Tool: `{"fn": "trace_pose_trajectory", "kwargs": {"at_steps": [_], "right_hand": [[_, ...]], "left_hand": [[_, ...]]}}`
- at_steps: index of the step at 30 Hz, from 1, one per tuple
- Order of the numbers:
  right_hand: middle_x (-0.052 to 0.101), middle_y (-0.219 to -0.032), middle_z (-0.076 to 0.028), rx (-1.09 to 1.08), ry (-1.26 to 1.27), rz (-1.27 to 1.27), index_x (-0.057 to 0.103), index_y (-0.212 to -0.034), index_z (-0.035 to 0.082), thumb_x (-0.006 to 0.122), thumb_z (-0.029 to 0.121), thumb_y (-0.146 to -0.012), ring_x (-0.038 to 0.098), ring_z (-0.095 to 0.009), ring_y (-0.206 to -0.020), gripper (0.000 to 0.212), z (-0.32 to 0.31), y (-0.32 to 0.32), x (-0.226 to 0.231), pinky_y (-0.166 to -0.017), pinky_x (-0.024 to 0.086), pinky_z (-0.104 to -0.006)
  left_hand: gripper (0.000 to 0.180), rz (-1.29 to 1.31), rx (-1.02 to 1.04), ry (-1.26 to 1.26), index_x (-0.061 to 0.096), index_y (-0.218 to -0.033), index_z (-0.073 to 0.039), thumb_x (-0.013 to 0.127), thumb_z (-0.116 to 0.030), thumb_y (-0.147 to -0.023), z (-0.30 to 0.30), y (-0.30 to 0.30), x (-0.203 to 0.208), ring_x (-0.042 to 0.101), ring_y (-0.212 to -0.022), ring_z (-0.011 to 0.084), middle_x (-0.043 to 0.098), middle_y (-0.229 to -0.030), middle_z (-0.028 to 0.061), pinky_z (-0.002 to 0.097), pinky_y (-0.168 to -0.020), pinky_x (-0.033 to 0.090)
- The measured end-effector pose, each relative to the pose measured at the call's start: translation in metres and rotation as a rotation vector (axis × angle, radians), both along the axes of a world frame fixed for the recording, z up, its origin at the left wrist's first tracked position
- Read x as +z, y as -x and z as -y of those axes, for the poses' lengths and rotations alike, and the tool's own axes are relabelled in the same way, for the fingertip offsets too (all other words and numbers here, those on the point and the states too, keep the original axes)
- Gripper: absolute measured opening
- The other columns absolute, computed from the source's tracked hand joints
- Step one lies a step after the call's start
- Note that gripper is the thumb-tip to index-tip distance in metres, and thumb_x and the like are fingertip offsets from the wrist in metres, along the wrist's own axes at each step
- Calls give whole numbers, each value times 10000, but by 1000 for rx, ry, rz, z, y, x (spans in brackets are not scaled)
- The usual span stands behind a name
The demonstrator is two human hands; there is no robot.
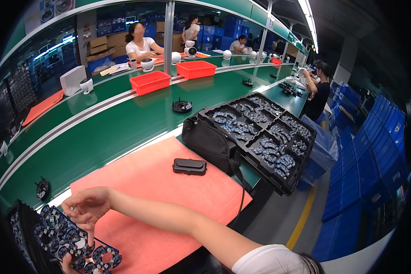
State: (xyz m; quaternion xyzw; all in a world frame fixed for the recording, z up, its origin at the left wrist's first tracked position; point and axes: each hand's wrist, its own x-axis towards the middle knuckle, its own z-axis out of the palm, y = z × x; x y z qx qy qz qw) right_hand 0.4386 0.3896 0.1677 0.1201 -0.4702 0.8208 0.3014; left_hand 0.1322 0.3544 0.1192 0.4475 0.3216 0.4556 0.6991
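A cluster of dark blue circuit boards [55,233], several of them ring-shaped with small white parts, stands at the lower left. My left hand [67,264] shows only in part at the cluster's lower edge, its fingers closed on a circuit board. Reaching across from the lower right, my right hand [90,204] hovers over the boards with curled fingers. A tiny shiny spot shows at its fingertips; what it pinches is too small to name. Beneath my right forearm lies a pink foam mat [137,182], with a black oblong case [189,166] on it.
A black compartment tray [260,150] of curved boards stands right of the mat, beside a black bag [210,141]. Black round housings [182,106] sit on the green conveyor [109,128]. Red bins [150,82] and people line the far side; blue crates [365,169] stand right.
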Motion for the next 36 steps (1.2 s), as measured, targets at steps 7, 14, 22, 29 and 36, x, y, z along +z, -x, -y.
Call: {"fn": "trace_pose_trajectory", "kwargs": {"at_steps": [7,14,22,29,36], "right_hand": [[450,-667,-74,214,-122,-203,503,-1062,34,480,422,-1000,640,-299,-900,394,-6,6,-9,-902,322,-841],[468,-712,-79,315,-210,-321,492,-1097,30,531,440,-969,623,-326,-946,430,10,13,3,-954,255,-840],[483,-763,-84,364,-267,-420,487,-1128,16,577,395,-949,619,-344,-967,429,21,27,14,-1016,249,-790],[495,-806,-101,449,-213,-425,476,-1159,4,574,356,-947,612,-351,-980,422,23,35,12,-939,279,-839],[494,-769,-99,308,-197,-314,490,-1140,8,577,369,-943,630,-346,-930,421,17,26,3,-953,308,-813]], "left_hand": [[508,-18,51,-75,472,-1306,81,585,-105,-847,12,-17,10,644,-1051,347,606,-1210,215,460,-936,541],[529,17,25,-123,465,-1322,72,594,-108,-841,14,-17,10,619,-1089,329,588,-1235,205,448,-964,519],[373,-132,39,-101,546,-1208,48,596,-86,-863,21,-25,19,660,-955,251,618,-1172,146,342,-812,565],[382,-116,33,-79,544,-1228,28,606,-77,-867,7,-4,-22,664,-909,213,629,-1145,123,313,-756,568],[442,-120,49,-145,514,-1284,40,600,-81,-867,10,-12,-10,635,-1010,253,614,-1186,148,365,-881,534]]}}
